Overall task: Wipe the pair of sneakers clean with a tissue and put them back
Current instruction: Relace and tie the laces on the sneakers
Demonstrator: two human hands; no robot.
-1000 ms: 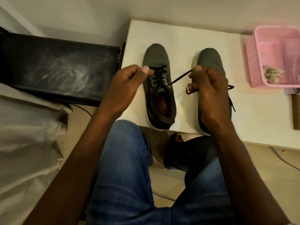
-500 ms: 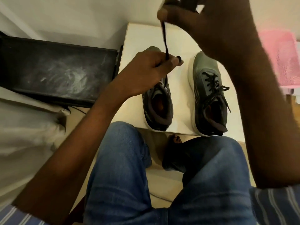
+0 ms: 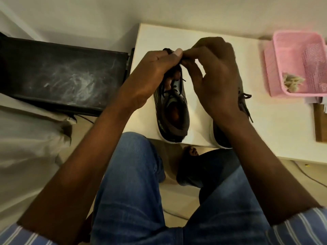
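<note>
Two dark grey sneakers stand side by side on the white table (image 3: 276, 131), heels toward me. The left sneaker (image 3: 174, 112) shows its open collar and orange insole. My left hand (image 3: 152, 76) and my right hand (image 3: 215, 75) meet above its toe end, both pinching its black lace (image 3: 179, 75) between thumb and fingers. The right sneaker (image 3: 243, 101) is mostly hidden under my right hand and wrist; only its side, its lace ends and its white heel sole show.
A pink plastic basket (image 3: 290, 50) with crumpled used tissue (image 3: 292, 83) sits at the table's right end, beside papers and a brown board (image 3: 321, 122). A dusty black box (image 3: 62, 76) stands left of the table. My knees in blue jeans are below the table edge.
My right hand has come down from high near the camera to the left sneaker's toe. Both hands now meet there, pinching the lace close together.
</note>
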